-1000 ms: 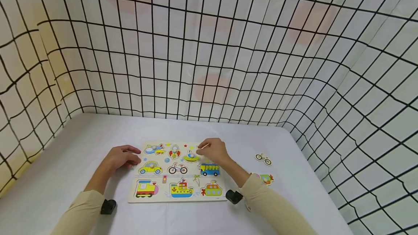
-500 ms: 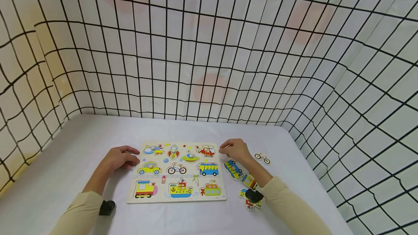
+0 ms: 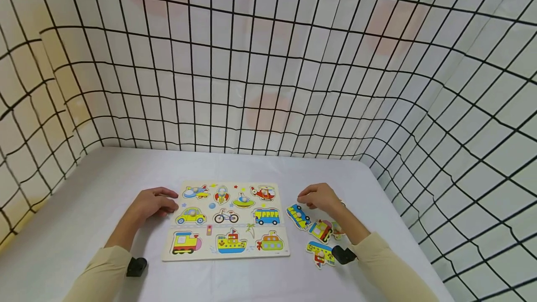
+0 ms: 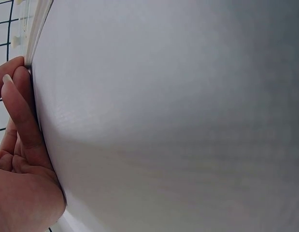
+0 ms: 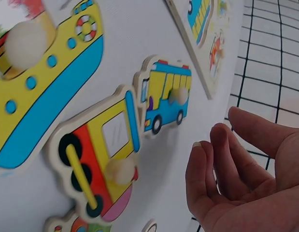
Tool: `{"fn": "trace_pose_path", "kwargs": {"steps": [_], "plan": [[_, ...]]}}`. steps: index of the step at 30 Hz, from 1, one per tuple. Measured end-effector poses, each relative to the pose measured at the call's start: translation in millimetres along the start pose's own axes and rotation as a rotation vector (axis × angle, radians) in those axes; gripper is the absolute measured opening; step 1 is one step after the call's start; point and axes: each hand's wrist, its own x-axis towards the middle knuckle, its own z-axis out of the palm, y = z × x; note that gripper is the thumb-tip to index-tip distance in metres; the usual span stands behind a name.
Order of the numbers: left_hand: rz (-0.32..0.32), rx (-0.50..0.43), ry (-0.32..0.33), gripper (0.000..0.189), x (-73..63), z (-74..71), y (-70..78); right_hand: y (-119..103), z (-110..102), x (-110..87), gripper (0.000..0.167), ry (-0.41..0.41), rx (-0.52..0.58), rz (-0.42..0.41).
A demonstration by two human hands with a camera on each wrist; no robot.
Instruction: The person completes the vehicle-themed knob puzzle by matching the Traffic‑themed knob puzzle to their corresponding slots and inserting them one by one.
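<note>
My left hand (image 3: 153, 202) rests on the table at the left edge of a wooden vehicle puzzle board (image 3: 208, 247); its fingertips touch the edge in the left wrist view. To the board's right, my right hand (image 3: 320, 197) hovers just beyond the loose bus piece (image 3: 299, 216). Its fingers (image 5: 200, 179) are relaxed, the thumb apart, with nothing between them. Nearby lie the train piece (image 5: 110, 150) and the boat piece (image 5: 52, 72), each with a wooden knob. The forearm partly covers a submarine piece (image 3: 337, 230). In the board sits the helicopter piece (image 3: 263, 193), its knob showing in the right wrist view.
The airplane (image 3: 196, 192), rocket (image 3: 221, 195), flying saucer (image 3: 243, 201) and car (image 3: 191, 216) also show on the board. A white cloth covers the table (image 3: 126, 167). Behind and beside it rise white walls with black netting (image 3: 235, 83).
My right hand has drawn back from the board's upper right corner to beside the loose bus piece, uncovering the helicopter and loose pieces. The left hand has stayed at the board's edge.
</note>
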Motion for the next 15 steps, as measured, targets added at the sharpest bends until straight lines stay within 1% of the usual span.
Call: {"fn": "trace_pose_path", "kwargs": {"steps": [3,9,11,15], "plan": [[-0.001,-0.002,0.004,0.045,-0.1,-0.4,-0.1,5,-4,-1.5,0.020,-0.004,0.001,0.018],[-0.006,-0.010,0.002,0.044,1.9,0.3,-1.0,21,-10,-3.4,0.021,-0.046,-0.028,0.057],[-0.006,-0.010,0.003,0.045,2.3,0.7,-2.0,26,-12,-4.1,0.021,-0.055,-0.036,0.053],[-0.003,-0.010,0.003,0.045,2.8,0.8,-2.5,32,-16,-5.6,0.020,-0.043,-0.023,0.045]]}}
